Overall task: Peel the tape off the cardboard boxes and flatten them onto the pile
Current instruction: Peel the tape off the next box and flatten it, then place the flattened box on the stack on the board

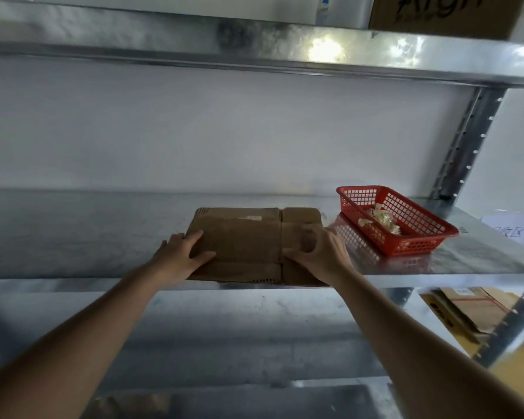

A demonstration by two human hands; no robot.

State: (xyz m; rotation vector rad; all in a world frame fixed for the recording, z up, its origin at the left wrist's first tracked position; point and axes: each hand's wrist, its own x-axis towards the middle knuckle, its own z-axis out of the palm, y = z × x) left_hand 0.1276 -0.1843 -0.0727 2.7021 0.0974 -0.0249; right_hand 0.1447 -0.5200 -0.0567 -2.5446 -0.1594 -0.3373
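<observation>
A pile of flattened brown cardboard [248,237] lies on the metal shelf [73,234], its near edge at the shelf's front lip. My left hand [180,257] rests flat on the pile's left side, fingers straight and spread, thumb on top. My right hand [318,252] is on the pile's right part, its fingers curled with the tips touching the top sheet. A small pale patch of tape residue [253,218] shows near the far edge of the top sheet.
A red plastic mesh basket [418,237] with crumpled peeled tape [380,220] stands to the right of the pile. An upper shelf beam [254,46] runs overhead. More cardboard [469,313] lies on a lower level at the right. A steel upright [463,146] stands at back right.
</observation>
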